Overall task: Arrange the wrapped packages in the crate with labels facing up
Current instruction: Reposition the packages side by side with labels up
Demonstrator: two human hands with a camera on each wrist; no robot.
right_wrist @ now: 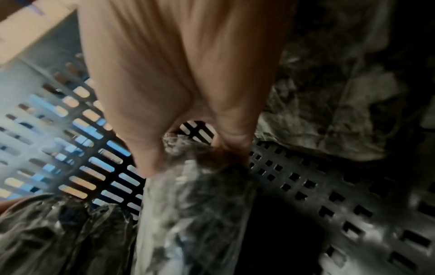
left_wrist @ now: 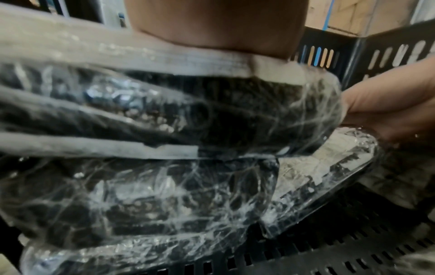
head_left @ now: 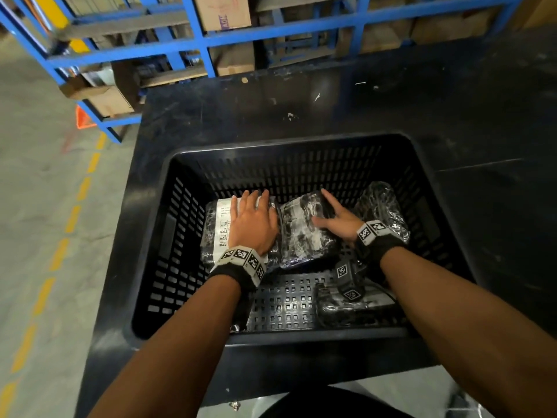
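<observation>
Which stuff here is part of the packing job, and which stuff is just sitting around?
Part of the job:
- black crate
- package with the white label, under the left hand
- middle package, touched by the right hand
- package on the right
- package at the near wall

Just lying about:
- blue racks
- cardboard boxes
- black table

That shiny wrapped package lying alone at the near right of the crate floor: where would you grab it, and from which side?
Judging by its pose, take the near-right package from above, fingers and thumb across its short width near the middle. It lies flat on the crate floor close to the near wall, so a side approach looks cramped. The film looks slippery, so a wrap-around grip probably beats a fingertip pinch.
</observation>
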